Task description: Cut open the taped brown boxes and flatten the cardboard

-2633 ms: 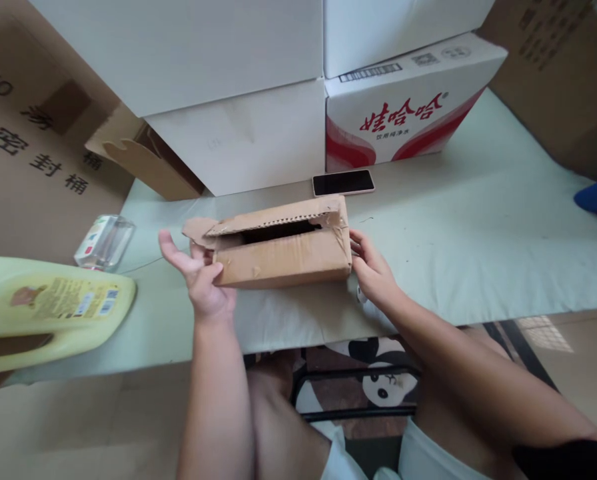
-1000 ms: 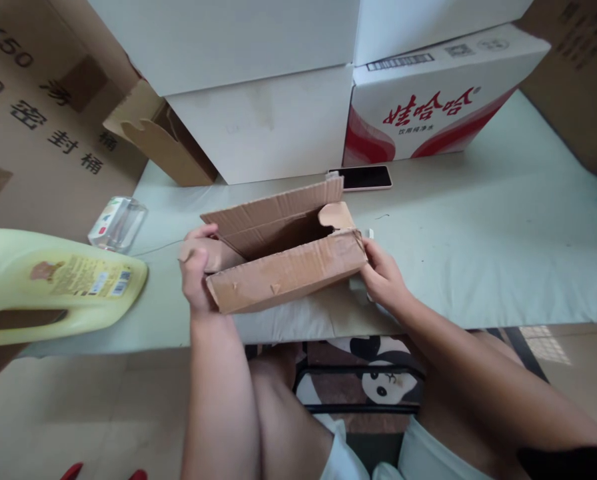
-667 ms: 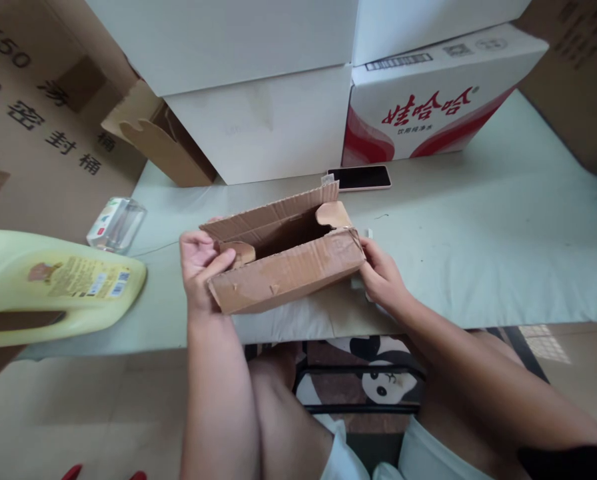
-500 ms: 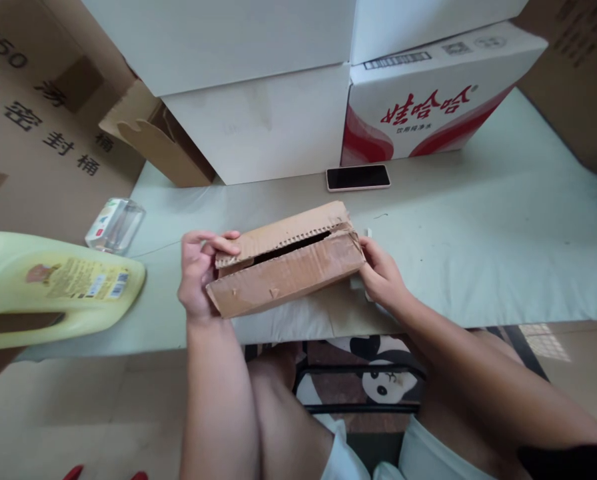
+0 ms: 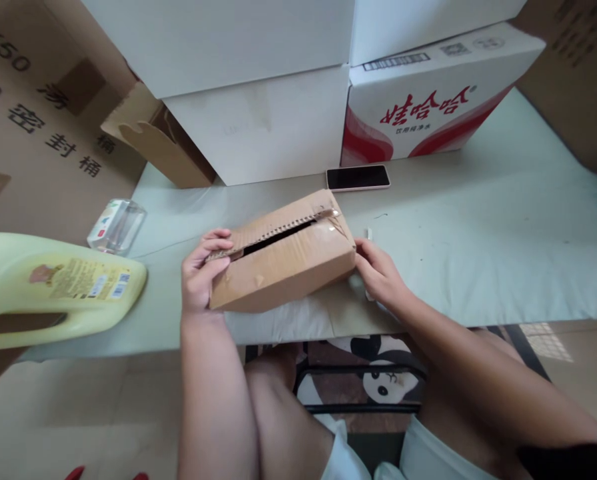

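A small brown cardboard box (image 5: 291, 267) is held between my hands over the table, tilted, its left end nearer to me. Its two top flaps leave a dark gap between their edges, and tape shows at the right end. My left hand (image 5: 202, 270) grips the left end, thumb and fingers on the flaps. At the right end, the fingers of my right hand (image 5: 378, 270) close on the lower corner; their tips are partly hidden behind the box. A small white piece (image 5: 369, 234) lies on the cloth beside my right hand.
Behind the box a phone (image 5: 358, 178) lies in front of stacked white cartons (image 5: 258, 133) and a red-and-white carton (image 5: 428, 113). To the left are a yellow jug (image 5: 93, 283), a clear plastic container (image 5: 116, 227) and an open cardboard box (image 5: 173, 150). The table's front edge runs below my hands.
The box has tipped so its top faces me more, and its right end has shifted slightly left. My left thumb now lies on the near flap. My right hand has moved slightly left.
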A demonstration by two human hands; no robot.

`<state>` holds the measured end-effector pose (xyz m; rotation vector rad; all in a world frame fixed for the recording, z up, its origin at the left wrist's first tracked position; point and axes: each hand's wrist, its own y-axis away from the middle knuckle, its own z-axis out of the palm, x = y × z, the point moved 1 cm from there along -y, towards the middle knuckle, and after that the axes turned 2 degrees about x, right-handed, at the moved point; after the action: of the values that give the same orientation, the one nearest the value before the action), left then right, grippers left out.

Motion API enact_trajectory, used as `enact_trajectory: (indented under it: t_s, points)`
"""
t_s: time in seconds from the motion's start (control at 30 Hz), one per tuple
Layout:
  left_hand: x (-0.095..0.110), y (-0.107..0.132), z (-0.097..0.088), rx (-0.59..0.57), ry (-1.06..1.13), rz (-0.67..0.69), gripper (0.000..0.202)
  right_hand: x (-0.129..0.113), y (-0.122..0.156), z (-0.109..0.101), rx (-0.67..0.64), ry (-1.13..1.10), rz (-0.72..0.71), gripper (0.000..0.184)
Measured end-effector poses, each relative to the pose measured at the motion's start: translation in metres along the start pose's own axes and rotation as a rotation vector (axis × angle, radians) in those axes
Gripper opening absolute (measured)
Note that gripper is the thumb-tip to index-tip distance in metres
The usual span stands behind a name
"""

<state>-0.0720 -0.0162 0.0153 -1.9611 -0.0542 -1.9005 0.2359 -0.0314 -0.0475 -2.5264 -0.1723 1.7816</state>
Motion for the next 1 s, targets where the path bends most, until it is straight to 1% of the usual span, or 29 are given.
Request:
enact_trajectory:
  t_s: [0.07, 0.13, 0.23, 0.27, 0.3, 0.33, 0.4, 0.47, 0.5, 0.6, 0.67, 0.73, 0.77, 0.83, 0.87, 0.9, 0.93, 0.97, 1.0]
  points:
    - [-0.003, -0.004, -0.002, 0.135, 0.084, -0.032, 0.015, 0.001, 0.000, 0.000, -0.009, 0.066, 0.012, 0.034]
    - [-0.006, -0.006, -0.002, 0.239, 0.147, -0.041, 0.015, 0.002, 0.000, 0.000, -0.059, 0.102, 0.013, 0.035]
    - [-0.008, -0.006, 0.002, 0.282, 0.197, 0.001, 0.020, -0.001, 0.001, 0.001, -0.193, 0.039, -0.061, 0.040]
    - [-0.008, -0.006, 0.004, 0.287, 0.211, 0.004, 0.023, -0.002, 0.001, 0.001, -0.221, 0.000, -0.106, 0.041]
    - [-0.010, -0.005, 0.006, 0.285, 0.224, -0.024, 0.024, -0.004, 0.002, 0.001, -0.236, -0.036, -0.154, 0.044]
    - [-0.012, -0.004, 0.008, 0.263, 0.234, -0.089, 0.023, -0.006, 0.003, 0.001, -0.237, -0.063, -0.197, 0.048]
    - [-0.018, 0.000, 0.014, 0.166, 0.257, -0.292, 0.024, -0.008, 0.004, 0.000, -0.236, -0.091, -0.259, 0.058]
    - [-0.026, 0.006, 0.020, 0.014, 0.253, -0.472, 0.032, -0.009, 0.005, -0.002, -0.223, -0.119, -0.272, 0.065]
    - [-0.030, 0.009, 0.023, -0.069, 0.228, -0.526, 0.037, -0.009, 0.006, -0.003, -0.205, -0.138, -0.261, 0.068]
    - [-0.041, 0.018, 0.032, -0.303, 0.091, -0.573, 0.042, -0.007, 0.006, -0.007, -0.125, -0.162, -0.217, 0.068]
    - [-0.044, 0.022, 0.037, -0.438, 0.029, -0.538, 0.049, -0.006, 0.006, -0.010, -0.049, -0.146, -0.225, 0.064]
    - [-0.043, 0.025, 0.040, -0.556, 0.001, -0.494, 0.057, -0.007, 0.007, -0.012, 0.026, -0.142, -0.245, 0.061]
    - [-0.041, 0.025, 0.041, -0.628, -0.019, -0.501, 0.060, -0.007, 0.007, -0.013, 0.059, -0.145, -0.254, 0.059]
    - [-0.037, 0.025, 0.041, -0.767, -0.089, -0.575, 0.065, -0.009, 0.008, -0.014, 0.102, -0.147, -0.269, 0.052]
    - [-0.036, 0.023, 0.040, -0.805, -0.129, -0.614, 0.065, -0.009, 0.008, -0.014, 0.113, -0.148, -0.282, 0.048]
    - [-0.035, 0.021, 0.039, -0.805, -0.165, -0.632, 0.063, -0.010, 0.008, -0.015, 0.110, -0.146, -0.297, 0.045]
    - [-0.035, 0.018, 0.037, -0.762, -0.197, -0.622, 0.058, -0.011, 0.008, -0.015, 0.091, -0.138, -0.315, 0.043]
    - [-0.036, 0.014, 0.036, -0.678, -0.229, -0.584, 0.050, -0.013, 0.008, -0.015, 0.054, -0.127, -0.337, 0.042]
    - [-0.037, 0.011, 0.034, -0.567, -0.261, -0.525, 0.041, -0.014, 0.008, -0.014, 0.006, -0.114, -0.366, 0.042]
